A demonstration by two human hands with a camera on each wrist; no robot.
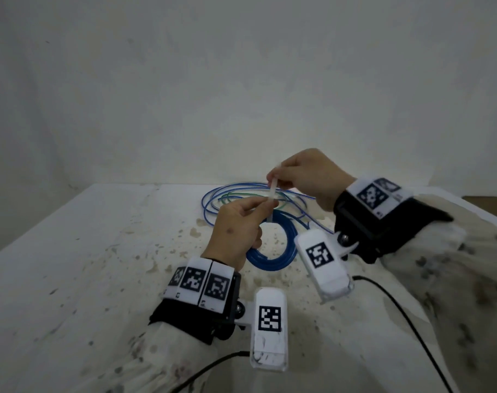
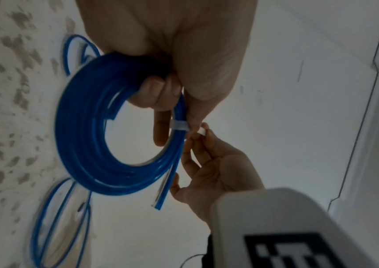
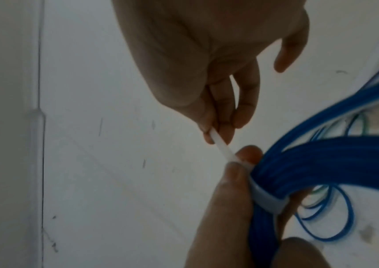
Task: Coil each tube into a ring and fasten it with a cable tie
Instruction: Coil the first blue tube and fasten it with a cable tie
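Head view: hands (image 1: 270, 199) near table's (image 1: 71, 251) far edge.

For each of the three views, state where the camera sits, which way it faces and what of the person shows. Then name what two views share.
Head: on the head, looking forward and down at the table; left hand, right hand, wrist bands.
Left wrist: along the left hand, at the blue coil it grips.
Right wrist: along the right hand, at the cable tie it pinches.
Both wrist views show the tie wrapped around the coil.
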